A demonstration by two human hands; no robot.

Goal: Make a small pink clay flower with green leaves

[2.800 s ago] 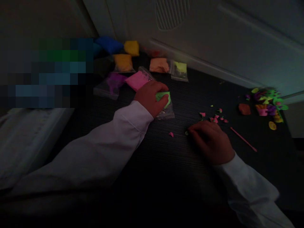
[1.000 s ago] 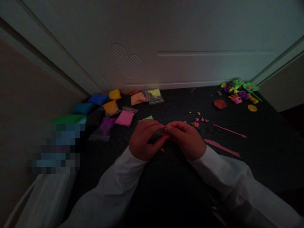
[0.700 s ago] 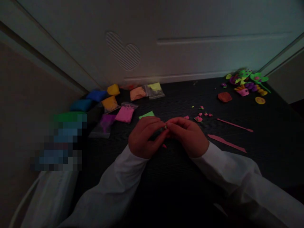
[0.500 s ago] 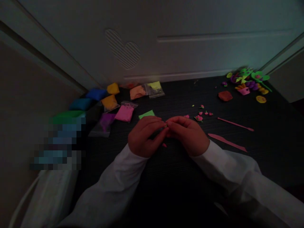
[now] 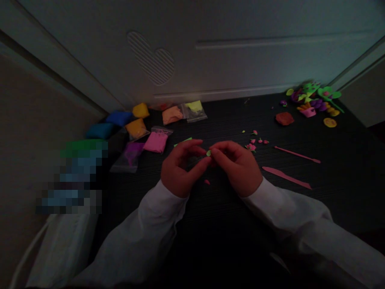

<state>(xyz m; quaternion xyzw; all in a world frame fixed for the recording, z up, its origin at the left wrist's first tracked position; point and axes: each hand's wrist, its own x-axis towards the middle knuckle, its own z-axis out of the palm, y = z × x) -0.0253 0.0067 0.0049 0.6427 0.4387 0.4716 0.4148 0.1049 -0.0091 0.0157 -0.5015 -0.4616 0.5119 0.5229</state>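
Observation:
A small, flat piece of light green clay point(image 5: 208, 153) is pinched between the thumb and fingers of my right hand point(image 5: 239, 168). My left hand point(image 5: 180, 170) faces it with thumb and fingers apart; its thumb tip is close to the green piece, and I cannot tell if they touch. Below the hands lies a small pink clay bit point(image 5: 207, 182) on the dark tabletop point(image 5: 222, 224). Just beyond my right hand is a pink clay flower with green leaves point(image 5: 250, 148), with several smaller pink buds point(image 5: 260, 140) nearby. A green clay packet point(image 5: 184, 141) is partly hidden behind my left hand.
Right of my hands lie a pink clay knife point(image 5: 285, 177) and a thin pink modelling stick point(image 5: 297, 154). Reddish-brown clay point(image 5: 284, 118) and finished clay shapes point(image 5: 319, 102) sit at the far right. Bagged clay, including a pink packet point(image 5: 156, 141), lines the left. A white panel point(image 5: 240, 64) stands behind.
My left fingers have lifted away from the thumb, exposing the green clay piece between the hands. The right hand keeps its pinch. The view has shifted slightly.

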